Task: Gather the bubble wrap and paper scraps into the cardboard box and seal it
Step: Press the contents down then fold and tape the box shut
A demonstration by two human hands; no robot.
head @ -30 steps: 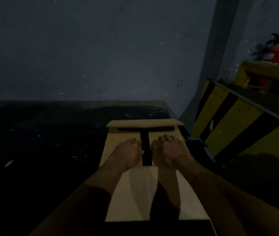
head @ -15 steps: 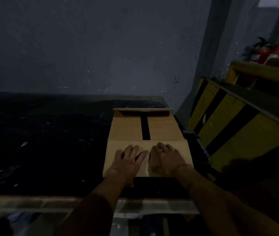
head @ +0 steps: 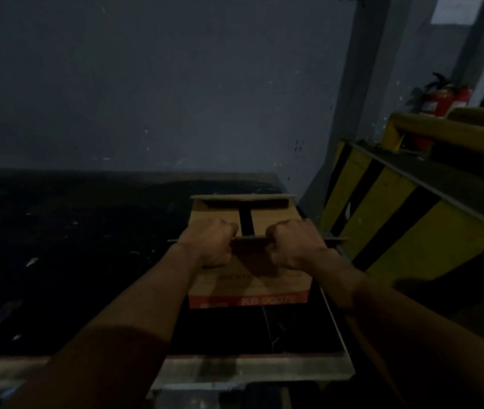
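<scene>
While left hand [head: 208,245] holds flap [head: 249,238], right hand [head: 293,246] does

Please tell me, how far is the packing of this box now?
Done: the two inner flaps lie folded over the box, a dark gap between them. In hand: left hand and right hand grip the near flap by its edge. Left: that flap and the far flap are not down, no tape shows, and pale bits lie on the table; whether scraps, unclear.

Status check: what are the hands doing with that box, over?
Left hand and right hand grip near flap. Cardboard box unsealed, far flap open. Nothing blocking.
</scene>
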